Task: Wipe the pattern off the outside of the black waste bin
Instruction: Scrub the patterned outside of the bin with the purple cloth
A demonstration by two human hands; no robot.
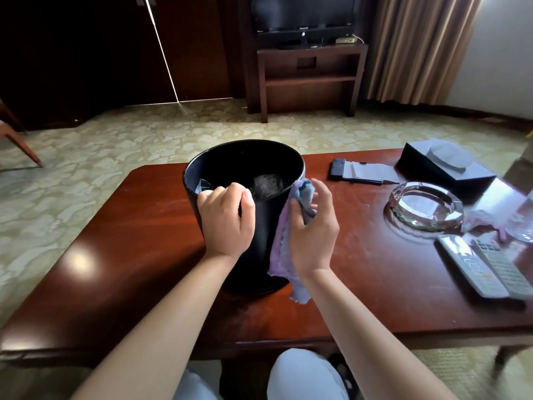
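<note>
Pale floral carpet (138, 134) underfoot. A dark wooden stand (310, 79) holds a television (302, 13). Tan curtains (418, 47) glow with daylight.

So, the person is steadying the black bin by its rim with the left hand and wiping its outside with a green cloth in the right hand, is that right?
Not quite: the cloth is purple with some blue, not green. The head view shows it held in the right hand against the outside of the black bin, while the left hand grips the rim, as you said.
</note>
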